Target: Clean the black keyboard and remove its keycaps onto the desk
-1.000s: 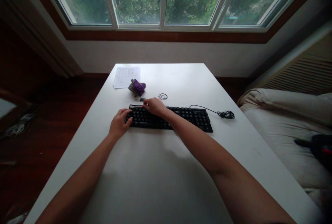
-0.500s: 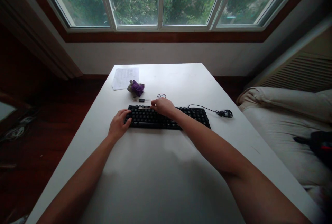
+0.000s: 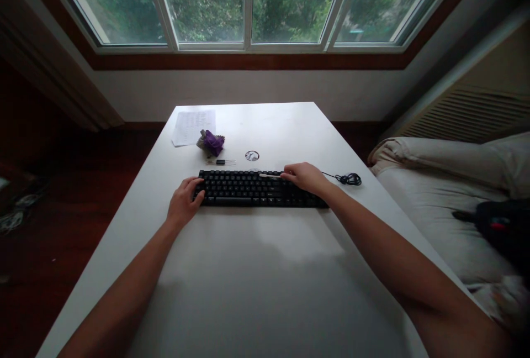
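A white desk [image 3: 256, 269] stands under a wide window [image 3: 244, 4] full of green trees; dark wooden floor [image 3: 62, 209] lies to its left, a pale bed [image 3: 434, 225] to its right; the black keyboard [image 3: 248, 188] lies across the desk's middle; the left hand [image 3: 184, 203] closes its grip on the keyboard's left end; the right hand [image 3: 305, 175] pinches a slim pale stick [image 3: 269, 175] lying along the top key row; beyond lie a paper sheet [image 3: 188, 126], a purple cloth [image 3: 213, 142] and a coiled cable [image 3: 350, 179]
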`<state>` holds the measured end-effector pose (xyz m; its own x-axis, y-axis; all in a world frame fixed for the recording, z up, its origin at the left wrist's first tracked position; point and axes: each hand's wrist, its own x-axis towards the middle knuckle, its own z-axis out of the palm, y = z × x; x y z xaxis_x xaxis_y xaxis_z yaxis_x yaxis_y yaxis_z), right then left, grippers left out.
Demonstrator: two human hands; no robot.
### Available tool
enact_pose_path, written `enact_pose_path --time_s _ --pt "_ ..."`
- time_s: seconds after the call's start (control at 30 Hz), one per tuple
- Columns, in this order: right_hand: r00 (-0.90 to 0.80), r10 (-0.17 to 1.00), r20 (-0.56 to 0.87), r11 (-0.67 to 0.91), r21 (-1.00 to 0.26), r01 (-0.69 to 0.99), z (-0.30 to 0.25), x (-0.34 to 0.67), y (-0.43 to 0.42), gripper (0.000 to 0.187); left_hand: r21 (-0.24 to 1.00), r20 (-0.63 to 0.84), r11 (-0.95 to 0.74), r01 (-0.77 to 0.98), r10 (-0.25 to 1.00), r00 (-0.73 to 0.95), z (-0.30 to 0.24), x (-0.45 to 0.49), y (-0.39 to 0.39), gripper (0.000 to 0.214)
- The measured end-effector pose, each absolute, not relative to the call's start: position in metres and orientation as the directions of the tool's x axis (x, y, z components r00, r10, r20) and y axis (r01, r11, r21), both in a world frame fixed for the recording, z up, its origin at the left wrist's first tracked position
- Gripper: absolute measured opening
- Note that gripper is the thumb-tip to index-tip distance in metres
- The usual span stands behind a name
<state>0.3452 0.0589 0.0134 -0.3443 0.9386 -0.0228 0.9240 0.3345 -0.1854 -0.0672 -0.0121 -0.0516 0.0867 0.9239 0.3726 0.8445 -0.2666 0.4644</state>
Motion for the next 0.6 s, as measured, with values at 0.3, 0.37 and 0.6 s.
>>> enact_pose_path --time_s 0.3,0.37,0.6 --pt "-0.148 0.989 -0.017 0.141 -0.212 0.967 -0.008 0.444 0.055 0.032 0.45 0.369 -0.259 0.855 0.925 0.086 -0.051 -0.064 -0.013 0.038" --pt "-0.079 0.997 0.002 0.078 -0.207 0.975 -0.011 0.459 0.049 0.035 0.441 0.371 -0.259 0.859 0.924 0.088 -0.051 -0.063 -0.014 0.038" --pt "0.064 0.983 0.171 -0.014 -0.278 0.96 -0.027 0.464 0.022 0.041 0.422 0.374 -0.256 0.869 0.923 0.09 -0.051 -0.059 -0.015 0.038"
